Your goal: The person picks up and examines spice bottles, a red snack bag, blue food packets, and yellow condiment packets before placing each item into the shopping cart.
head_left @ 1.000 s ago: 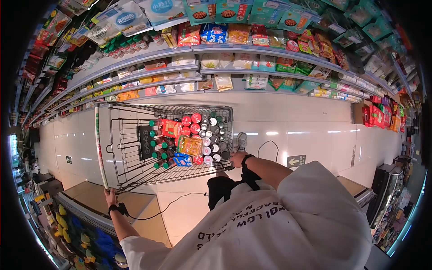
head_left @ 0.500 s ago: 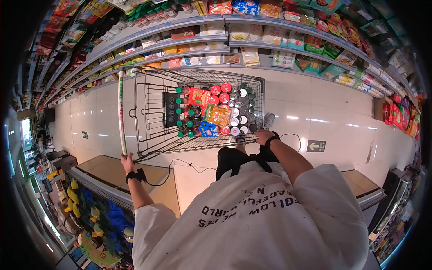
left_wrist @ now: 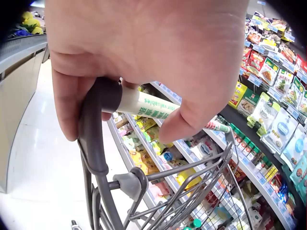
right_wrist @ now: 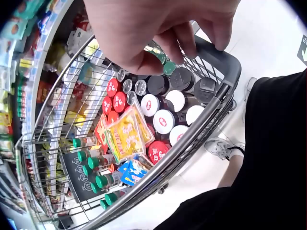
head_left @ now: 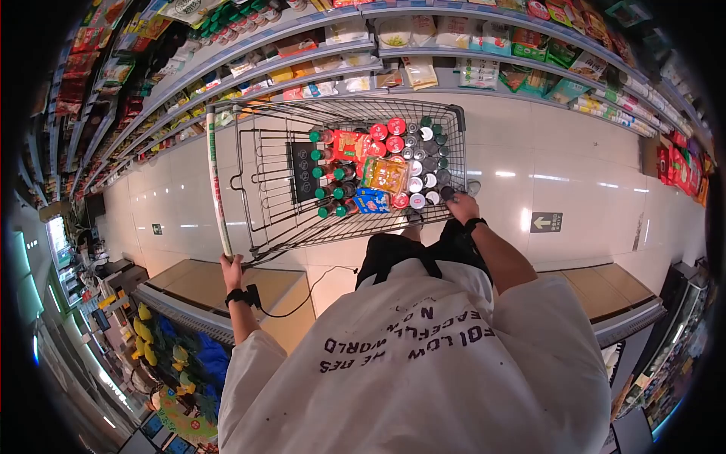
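Observation:
A wire shopping cart [head_left: 261,208] stands in front of me, lengthwise across the head view. My left hand [head_left: 231,271] grips the near end of its handlebar [head_left: 217,181]. In the left wrist view, the fingers and thumb curl round the printed bar beside its dark grey end. My right hand [head_left: 461,206] holds the dark rim [right_wrist: 225,60] at the cart's near front corner, fingers bent downward. Inside lie green-capped bottles [right_wrist: 100,161], red-lidded jars [right_wrist: 114,87], dark- and white-lidded jars [right_wrist: 164,121], a yellow-orange packet [right_wrist: 125,136], a red packet [head_left: 350,144] and a blue packet [right_wrist: 134,171].
Stocked shelves [head_left: 423,47] run along the cart's far side. A low tan display base [head_left: 193,276] stands near my left hand, another display base [head_left: 597,291] on the right. A black cable [head_left: 321,281] hangs from my left wrist. Tiled floor [head_left: 507,159] stretches ahead of the cart.
The cart has moved rightward along the shelves, both hands staying on it. The head view has also shifted, with the cart now higher in it. The goods inside keep their arrangement.

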